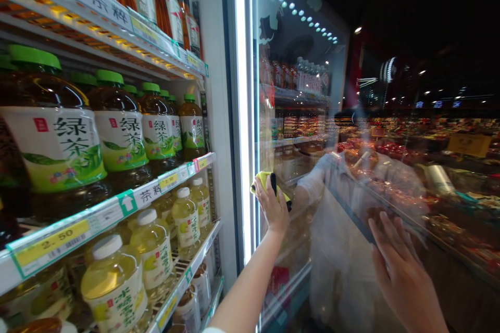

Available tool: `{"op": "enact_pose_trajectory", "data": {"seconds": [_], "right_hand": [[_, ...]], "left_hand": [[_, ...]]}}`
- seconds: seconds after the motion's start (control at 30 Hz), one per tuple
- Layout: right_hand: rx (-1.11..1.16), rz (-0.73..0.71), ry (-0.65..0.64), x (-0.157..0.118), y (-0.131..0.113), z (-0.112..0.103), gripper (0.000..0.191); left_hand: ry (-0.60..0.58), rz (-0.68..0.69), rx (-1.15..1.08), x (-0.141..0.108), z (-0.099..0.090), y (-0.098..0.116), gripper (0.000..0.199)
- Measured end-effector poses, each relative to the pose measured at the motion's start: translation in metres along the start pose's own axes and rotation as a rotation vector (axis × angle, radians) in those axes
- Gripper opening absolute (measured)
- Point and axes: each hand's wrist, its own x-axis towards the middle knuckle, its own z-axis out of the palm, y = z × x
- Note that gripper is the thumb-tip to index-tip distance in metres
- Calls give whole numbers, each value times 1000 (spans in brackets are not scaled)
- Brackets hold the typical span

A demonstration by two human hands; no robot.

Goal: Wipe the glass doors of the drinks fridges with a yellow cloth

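Observation:
My left hand (271, 209) presses a folded yellow and black cleaning cloth (266, 181) against the glass door (299, 255), close to its bright light strip. The fingers lie over the cloth, which partly hides behind them. Farther right, my right hand (404, 265) is raised at the same glass with its fingers stretched out and nothing in it. Whether its palm touches the pane, I cannot tell. A faint reflection of a person in light clothing shows in the glass between my hands.
On the left, cooler shelves hold green-capped green tea bottles (121, 132) and white-capped pale drink bottles (115, 286). Brown bottles (167, 2) stand on the upper shelf. A price rail (146, 193) runs along the shelf edge. The lit strip (242, 114) stands upright beside the door.

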Motion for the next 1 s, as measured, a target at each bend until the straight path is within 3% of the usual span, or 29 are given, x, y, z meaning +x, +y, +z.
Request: {"op": "enact_pose_trajectory", "data": {"seconds": [0.07,0.17,0.23,0.3,0.37,0.47,0.57,0.67,0.77,0.87,0.9,1.0], "right_hand": [[11,4,4,0,1,1,66],[25,14,5,1,1,1,66],[31,13,1,1,1,0,67],[33,8,-1,2,2,-1,67],[36,0,-3,2,3,-2,67],[42,-9,-8,0,7,-3,67],[37,-15,-13,-1,10,-1,66],[31,-19,-2,-2,11,3,66],[30,-28,10,-3,12,5,66],[28,-47,21,-1,14,0,66],[25,-58,28,0,15,-3,66],[15,-74,43,5,22,-13,65]], "left_hand": [[17,51,8,7,3,1,59],[20,136,-11,63,13,21,55],[56,83,-45,104,19,41,56],[62,83,-64,124,21,58,57],[-9,208,-52,119,16,62,56],[-136,377,-22,96,5,48,53],[-59,222,-13,107,7,36,52],[35,129,-32,135,17,48,52],[-13,320,1,127,15,58,54],[-195,610,18,90,2,44,57],[-230,641,26,81,-2,37,57],[-86,413,27,84,0,31,55]]}}
